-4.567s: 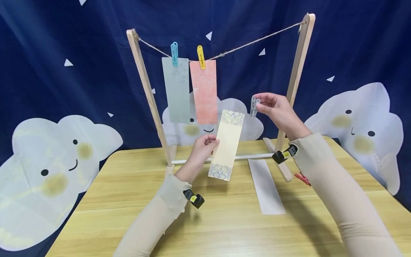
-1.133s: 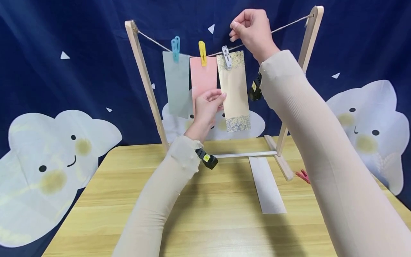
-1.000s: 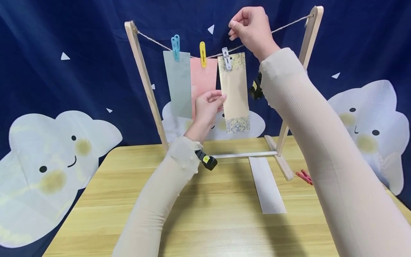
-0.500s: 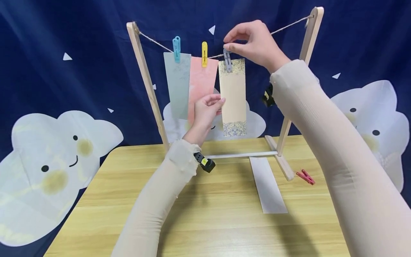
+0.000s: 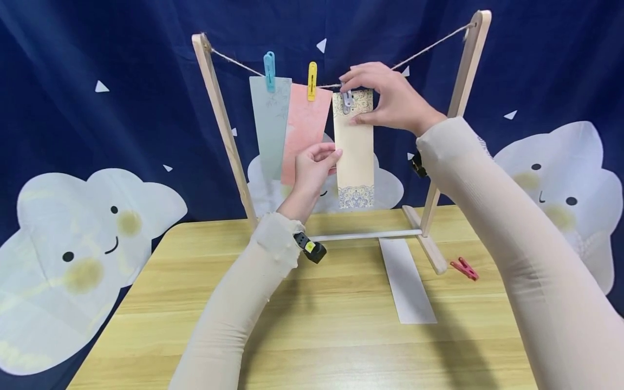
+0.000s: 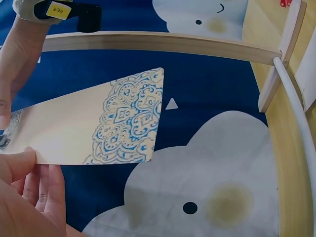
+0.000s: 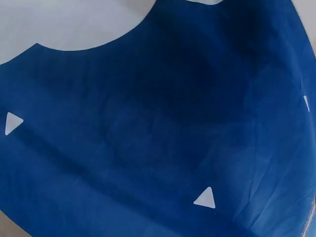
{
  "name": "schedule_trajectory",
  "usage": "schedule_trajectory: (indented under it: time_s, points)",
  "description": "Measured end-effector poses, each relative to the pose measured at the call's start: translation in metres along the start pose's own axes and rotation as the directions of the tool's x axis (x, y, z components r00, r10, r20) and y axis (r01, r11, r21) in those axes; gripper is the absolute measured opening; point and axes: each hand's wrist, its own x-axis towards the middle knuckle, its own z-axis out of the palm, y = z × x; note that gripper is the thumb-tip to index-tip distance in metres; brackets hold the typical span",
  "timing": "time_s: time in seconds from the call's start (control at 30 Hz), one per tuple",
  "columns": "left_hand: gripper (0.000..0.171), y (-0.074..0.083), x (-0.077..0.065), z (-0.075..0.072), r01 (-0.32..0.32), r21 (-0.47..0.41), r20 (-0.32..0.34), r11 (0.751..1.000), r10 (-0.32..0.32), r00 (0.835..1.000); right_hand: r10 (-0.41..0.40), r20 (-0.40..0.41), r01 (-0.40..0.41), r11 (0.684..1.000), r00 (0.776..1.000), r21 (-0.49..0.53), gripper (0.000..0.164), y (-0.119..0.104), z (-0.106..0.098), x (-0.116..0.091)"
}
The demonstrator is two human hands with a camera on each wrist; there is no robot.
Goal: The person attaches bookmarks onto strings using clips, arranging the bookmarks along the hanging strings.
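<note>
A cream card (image 5: 356, 154) with blue lace-patterned ends hangs at a twine line (image 5: 429, 49), third from the left. My left hand (image 5: 312, 170) pinches its left edge, thumb in front and fingers behind, as the left wrist view also shows at the card's side (image 6: 64, 133). A grey clothespin (image 5: 347, 102) sits on the card's upper end. Around this clothespin my right hand (image 5: 392, 97) curls, fingertips at its top and thumb against the card below it. On the same line a blue clothespin (image 5: 270, 70) holds a grey-green card (image 5: 270, 130), and a yellow clothespin (image 5: 312, 81) holds a pink card (image 5: 307, 127).
The twine runs between two wooden posts, the left post (image 5: 221, 119) and the right post (image 5: 460, 81), joined low by a white rod (image 5: 370, 235). A white card (image 5: 408, 281) and a red clothespin (image 5: 465, 268) lie on the wooden table (image 5: 195, 303). Behind is a dark blue cloud-print curtain (image 7: 148, 123).
The cream card rose from above the table to the line, where the grey clothespin came onto it. My right hand lifted above it, then came down around the clothespin. The left hand kept its pinch.
</note>
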Motion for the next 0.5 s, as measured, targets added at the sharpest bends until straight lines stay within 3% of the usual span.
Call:
schedule_trajectory:
  time_s: [0.37, 0.5]
  points:
    - [0.018, 0.0010, -0.0010, 0.0005, -0.007, 0.009, -0.002, 1.000, 0.007, 1.000, 0.029, -0.069, -0.037, 0.991, 0.997, -0.125, 0.044, -0.0056, 0.0077, 0.0038]
    - [0.017, -0.0004, -0.0014, -0.0007, -0.013, 0.023, -0.012, 1.000, 0.014, 1.000, 0.066, -0.119, -0.080, 0.990, 0.991, -0.119, 0.041, -0.0076, 0.0069, 0.0041]
